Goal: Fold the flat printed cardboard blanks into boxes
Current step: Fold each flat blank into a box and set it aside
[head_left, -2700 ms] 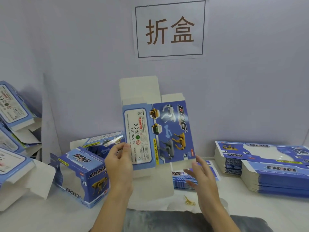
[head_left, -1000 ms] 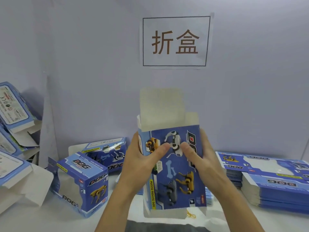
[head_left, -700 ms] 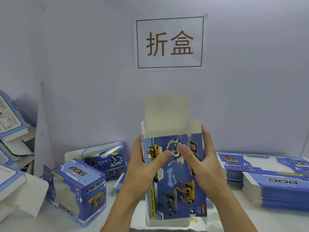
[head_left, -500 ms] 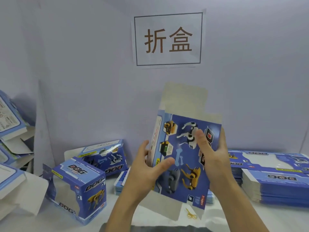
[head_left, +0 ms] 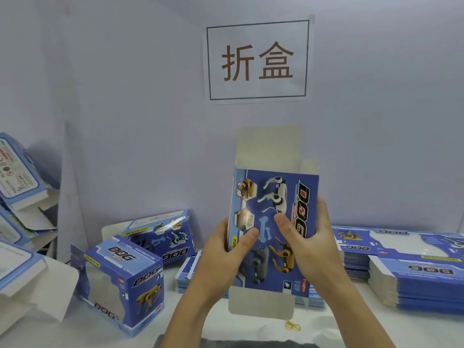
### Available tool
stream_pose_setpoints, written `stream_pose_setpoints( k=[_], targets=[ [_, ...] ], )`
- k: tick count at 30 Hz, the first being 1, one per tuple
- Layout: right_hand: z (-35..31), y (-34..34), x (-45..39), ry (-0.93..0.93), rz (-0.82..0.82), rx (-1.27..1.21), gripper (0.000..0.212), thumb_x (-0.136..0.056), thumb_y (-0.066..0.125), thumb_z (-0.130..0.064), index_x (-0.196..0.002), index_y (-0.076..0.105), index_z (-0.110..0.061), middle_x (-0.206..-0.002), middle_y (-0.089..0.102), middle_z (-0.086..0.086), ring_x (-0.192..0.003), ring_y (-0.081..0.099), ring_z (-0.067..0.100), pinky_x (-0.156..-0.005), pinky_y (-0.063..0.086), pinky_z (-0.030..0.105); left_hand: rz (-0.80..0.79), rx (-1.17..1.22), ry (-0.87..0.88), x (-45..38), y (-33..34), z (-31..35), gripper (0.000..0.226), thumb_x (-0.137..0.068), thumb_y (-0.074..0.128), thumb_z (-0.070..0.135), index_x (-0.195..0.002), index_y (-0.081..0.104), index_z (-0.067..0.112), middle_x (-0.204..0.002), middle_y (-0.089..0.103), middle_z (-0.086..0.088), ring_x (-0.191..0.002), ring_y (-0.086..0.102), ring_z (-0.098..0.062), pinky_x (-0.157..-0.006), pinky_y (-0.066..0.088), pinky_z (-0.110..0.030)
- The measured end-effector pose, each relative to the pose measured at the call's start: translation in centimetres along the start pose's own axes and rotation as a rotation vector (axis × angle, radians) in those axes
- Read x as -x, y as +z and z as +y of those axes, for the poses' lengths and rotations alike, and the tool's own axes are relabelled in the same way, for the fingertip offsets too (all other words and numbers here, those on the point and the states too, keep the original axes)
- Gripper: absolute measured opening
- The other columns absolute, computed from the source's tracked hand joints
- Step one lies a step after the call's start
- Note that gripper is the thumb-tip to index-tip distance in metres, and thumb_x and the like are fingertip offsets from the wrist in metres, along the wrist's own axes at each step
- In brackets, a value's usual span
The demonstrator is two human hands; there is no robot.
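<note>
I hold a blue printed cardboard blank (head_left: 273, 197) upright in front of me, its robot-dog panel facing me and plain grey flaps standing out at top and bottom. My left hand (head_left: 226, 257) grips its left edge, thumb on the printed face. My right hand (head_left: 308, 242) grips the right edge, thumb pressed near the middle of the panel. Two folded boxes (head_left: 125, 280) stand on the table at the left. Stacks of flat blanks (head_left: 414, 270) lie at the right.
More opened boxes (head_left: 17, 187) are piled at the far left edge. A smaller stack of blanks (head_left: 188, 275) lies behind my hands. A yellow rubber band (head_left: 292, 325) lies on the white table (head_left: 251, 325). A paper sign (head_left: 257, 60) hangs on the wall.
The blank, tilted to the right half a second ago, now stands straight again. Both hands have shifted with it and kept their grip on its edges.
</note>
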State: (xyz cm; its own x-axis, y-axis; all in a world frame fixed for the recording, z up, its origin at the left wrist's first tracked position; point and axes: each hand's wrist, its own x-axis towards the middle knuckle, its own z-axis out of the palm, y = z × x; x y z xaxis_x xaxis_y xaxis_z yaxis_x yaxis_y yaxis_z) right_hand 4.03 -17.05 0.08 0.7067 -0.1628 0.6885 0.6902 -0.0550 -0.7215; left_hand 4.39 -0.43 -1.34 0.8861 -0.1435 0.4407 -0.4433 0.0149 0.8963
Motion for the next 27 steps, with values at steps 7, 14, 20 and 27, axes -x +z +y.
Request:
stream_pose_setpoints(
  k=[7,14,20,27],
  targets=[
    [0.6,1.4,1.2,0.1,-0.28,0.012,0.075,-0.076,0.072,-0.043,-0.139,0.031,-0.05,-0.104,0.07,-0.026,-0.095,0.07,-0.001,-0.068,0.054,0.01,0.393,0.054,0.183,-0.3,-0.5,1.3,0.092,-0.06,0.072,0.062,-0.141,0.039,0.034,-0.1,0.072,0.021,-0.095,0.073,-0.009,-0.079,0.061,-0.036],
    [-0.3,0.1,0.3,0.036,-0.171,0.03,0.085,-0.08,0.074,-0.047,-0.145,0.02,-0.058,-0.131,0.055,-0.033,-0.117,0.059,-0.006,-0.087,0.053,0.015,0.266,-0.08,0.295,0.1,1.0,1.1,0.077,-0.075,0.069,0.056,-0.139,0.026,0.062,-0.114,0.067,0.029,-0.1,0.069,0.002,-0.075,0.057,-0.016],
    [-0.8,-0.2,0.0,-0.056,-0.094,0.08,0.075,-0.079,0.067,-0.049,-0.144,0.029,-0.052,-0.132,0.058,-0.021,-0.118,0.061,0.002,-0.091,0.056,0.024,0.205,-0.004,0.257,-0.5,2.1,1.7,0.075,-0.08,0.071,0.06,-0.133,0.02,0.073,-0.132,0.055,0.03,-0.119,0.061,-0.002,-0.089,0.056,-0.022],
    [-0.5,0.4,0.1,-0.052,-0.111,0.009,0.072,-0.081,0.068,-0.041,-0.144,0.032,-0.046,-0.114,0.069,-0.023,-0.098,0.072,0.006,-0.07,0.058,0.018,0.476,-0.005,0.303,-2.2,3.5,1.9,0.066,-0.074,0.066,0.064,-0.131,0.037,0.046,-0.12,0.065,0.008,-0.103,0.07,-0.021,-0.08,0.061,-0.039]
  ],
)
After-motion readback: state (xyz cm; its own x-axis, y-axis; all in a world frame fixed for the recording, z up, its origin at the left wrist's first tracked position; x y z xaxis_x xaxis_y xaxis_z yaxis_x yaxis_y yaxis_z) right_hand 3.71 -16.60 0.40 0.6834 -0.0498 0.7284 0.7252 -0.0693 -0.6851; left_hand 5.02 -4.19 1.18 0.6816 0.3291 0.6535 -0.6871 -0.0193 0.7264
